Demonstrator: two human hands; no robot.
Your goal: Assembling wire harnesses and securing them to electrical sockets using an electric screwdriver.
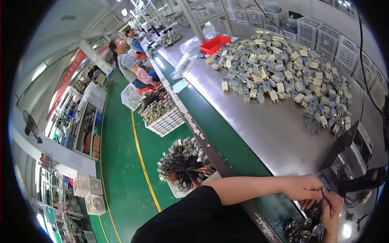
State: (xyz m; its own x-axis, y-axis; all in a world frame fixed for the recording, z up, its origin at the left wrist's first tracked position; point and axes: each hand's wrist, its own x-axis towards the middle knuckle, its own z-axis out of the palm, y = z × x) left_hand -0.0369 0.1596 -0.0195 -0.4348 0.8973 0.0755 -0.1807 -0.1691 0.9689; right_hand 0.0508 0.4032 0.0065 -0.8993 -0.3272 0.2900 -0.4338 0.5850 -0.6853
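My left hand (304, 189) reaches in from the left, its fingers curled and pressed together. My right hand (332, 205) meets it, fingertips pinched close to the left ones. Whatever lies between the fingertips is too small and covered to make out. Just right of the hands is a black cylindrical tool or handle (362, 180), which neither hand grips. Shiny round metal parts (304, 229) lie in a cluster below my hands. Beside them is a small heap of tiny metal pieces (277, 225), perhaps screws.
A big pile of grey and cream plastic blocks (279, 69) covers the far bench. A red bin (215, 45) stands behind it. A grey box-like device (360, 141) is at the right. Crates of wired parts (184, 164) sit on the floor. Co-workers (133, 67) sit further along.
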